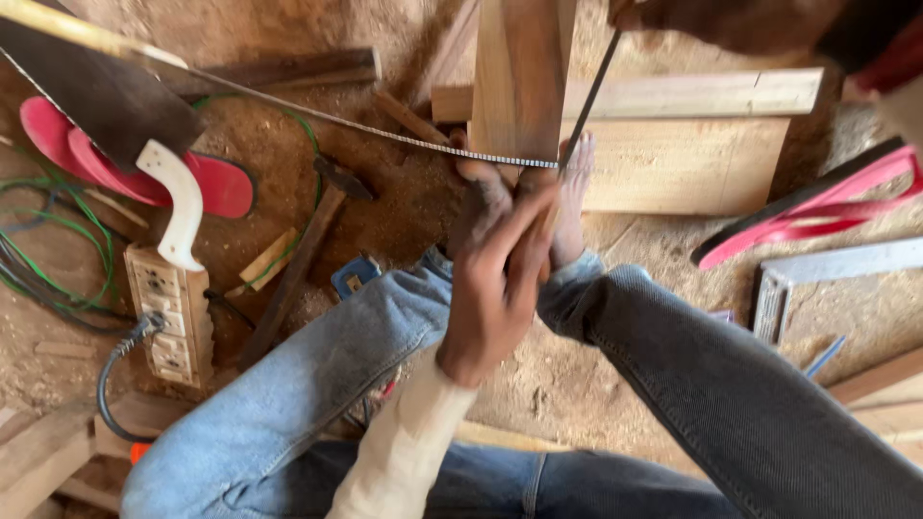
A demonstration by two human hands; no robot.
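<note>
My left hand [495,279], in a cream sleeve, reaches up between my knees and grips the lower end of an upright wooden post [519,77]. Its fingertips press the end of a black-and-white marked measuring strip [385,130] against the post. The strip runs off to the upper left. My bare foot [575,197] rests just right of the hand. Another person's hand [731,21] at the top right holds a thin dark rod [588,101] that slants down to the post. My right hand is out of sight.
A handsaw with a white handle [173,202] lies over red sandals [221,187] at left. Below it are a wooden socket box [178,322] with cables and a hammer [308,250]. A wide board [692,159], more sandals [808,211] and a metal square [827,264] lie at right on sawdust.
</note>
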